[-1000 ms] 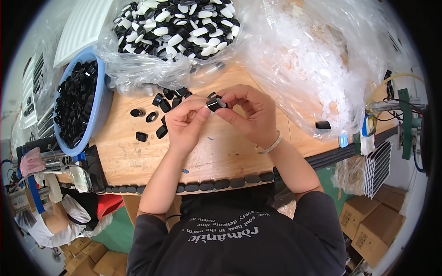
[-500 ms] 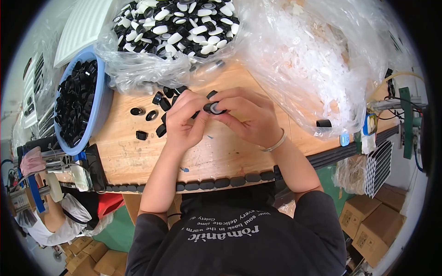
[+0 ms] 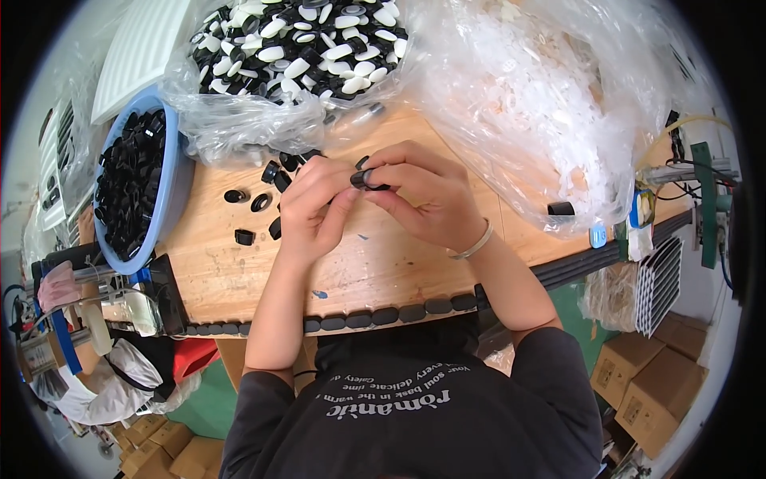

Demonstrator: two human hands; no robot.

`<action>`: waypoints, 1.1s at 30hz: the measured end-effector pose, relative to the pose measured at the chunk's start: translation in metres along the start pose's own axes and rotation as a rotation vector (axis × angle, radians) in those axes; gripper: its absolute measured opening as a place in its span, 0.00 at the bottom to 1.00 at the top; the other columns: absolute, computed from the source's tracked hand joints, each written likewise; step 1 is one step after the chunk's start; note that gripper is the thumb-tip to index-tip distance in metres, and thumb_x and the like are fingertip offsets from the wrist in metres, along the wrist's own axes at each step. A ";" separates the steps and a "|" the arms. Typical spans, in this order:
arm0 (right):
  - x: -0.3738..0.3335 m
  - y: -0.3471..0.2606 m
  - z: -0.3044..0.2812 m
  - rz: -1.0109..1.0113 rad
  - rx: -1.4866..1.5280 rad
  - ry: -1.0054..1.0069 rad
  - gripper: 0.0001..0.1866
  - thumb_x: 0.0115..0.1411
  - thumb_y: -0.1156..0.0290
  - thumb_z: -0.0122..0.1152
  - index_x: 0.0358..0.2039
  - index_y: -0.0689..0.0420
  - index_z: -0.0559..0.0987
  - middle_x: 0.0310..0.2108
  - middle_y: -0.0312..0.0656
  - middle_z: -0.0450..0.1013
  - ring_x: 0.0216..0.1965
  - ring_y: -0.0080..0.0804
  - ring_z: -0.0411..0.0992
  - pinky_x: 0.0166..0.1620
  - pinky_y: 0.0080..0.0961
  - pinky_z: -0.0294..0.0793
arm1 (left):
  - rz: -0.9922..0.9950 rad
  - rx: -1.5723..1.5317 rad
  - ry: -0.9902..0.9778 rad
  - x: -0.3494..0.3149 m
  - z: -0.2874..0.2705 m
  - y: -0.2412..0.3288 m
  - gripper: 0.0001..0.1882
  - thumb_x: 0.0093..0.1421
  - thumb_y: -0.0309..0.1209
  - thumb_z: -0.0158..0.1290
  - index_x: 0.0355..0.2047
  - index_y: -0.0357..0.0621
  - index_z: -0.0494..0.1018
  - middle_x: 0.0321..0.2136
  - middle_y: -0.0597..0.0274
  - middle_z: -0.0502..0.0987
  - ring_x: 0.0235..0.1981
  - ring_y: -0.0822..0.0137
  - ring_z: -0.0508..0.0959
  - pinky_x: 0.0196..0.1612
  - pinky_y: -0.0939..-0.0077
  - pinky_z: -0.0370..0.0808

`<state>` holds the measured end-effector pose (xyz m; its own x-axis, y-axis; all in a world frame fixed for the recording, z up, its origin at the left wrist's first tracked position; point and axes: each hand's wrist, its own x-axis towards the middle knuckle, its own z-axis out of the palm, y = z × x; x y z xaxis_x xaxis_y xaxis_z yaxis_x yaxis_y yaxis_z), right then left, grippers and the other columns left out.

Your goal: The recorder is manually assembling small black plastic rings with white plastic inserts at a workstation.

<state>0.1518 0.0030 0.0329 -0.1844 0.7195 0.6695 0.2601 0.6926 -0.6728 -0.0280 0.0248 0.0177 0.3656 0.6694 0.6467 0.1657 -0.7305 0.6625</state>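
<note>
In the head view, the right hand pinches a small black part above the tabletop. The left hand is drawn together beside it; whether it grips cannot be told. Black pieces lie farther left.

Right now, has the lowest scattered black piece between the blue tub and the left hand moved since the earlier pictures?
No, the black piece shows no clear shift in any direction against the small blue mark on the tabletop.
</note>
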 end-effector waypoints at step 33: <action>0.008 -0.012 -0.018 0.205 0.000 -0.078 0.07 0.47 0.77 0.66 0.29 0.60 0.79 0.31 0.43 0.76 0.30 0.33 0.76 0.35 0.22 0.74 | 0.077 0.326 0.221 -0.007 0.012 0.012 0.23 0.41 0.18 0.62 0.41 0.31 0.73 0.32 0.50 0.77 0.32 0.56 0.77 0.37 0.70 0.74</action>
<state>0.1645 -0.0005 0.0515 -0.2001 0.8472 0.4921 0.3000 0.5311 -0.7924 -0.0172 0.0103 0.0165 0.1883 0.5981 0.7790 0.4403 -0.7604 0.4773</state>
